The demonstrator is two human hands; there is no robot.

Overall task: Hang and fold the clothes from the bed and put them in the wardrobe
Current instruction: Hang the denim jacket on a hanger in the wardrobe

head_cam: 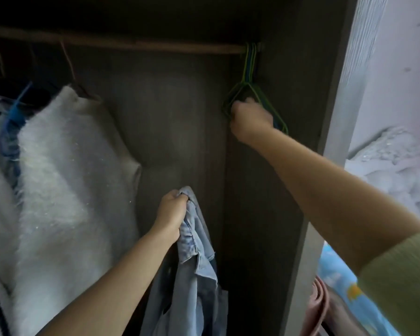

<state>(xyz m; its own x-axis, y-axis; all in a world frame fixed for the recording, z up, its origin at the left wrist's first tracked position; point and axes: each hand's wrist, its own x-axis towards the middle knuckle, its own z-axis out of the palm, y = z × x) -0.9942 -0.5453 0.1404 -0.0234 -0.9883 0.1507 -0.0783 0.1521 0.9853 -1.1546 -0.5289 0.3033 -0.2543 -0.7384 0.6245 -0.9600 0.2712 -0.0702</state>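
Observation:
I am looking into a dark open wardrobe (170, 112). My left hand (171, 210) is shut on a light blue denim garment (194, 270) that hangs down from my fist at the lower middle. My right hand (250, 117) reaches up to the right end of the wooden rail (136, 46) and is closed around a bunch of green and blue wire hangers (250, 66) hooked there. The lower parts of the hangers are partly hidden behind my fist.
A fluffy white garment (58, 178) hangs at the left beside other clothes with a blue hanger (17, 105). The wardrobe's grey side panel (325, 141) stands at the right. Beyond it lie bedding (398, 178) and a blue patterned cloth (337, 280).

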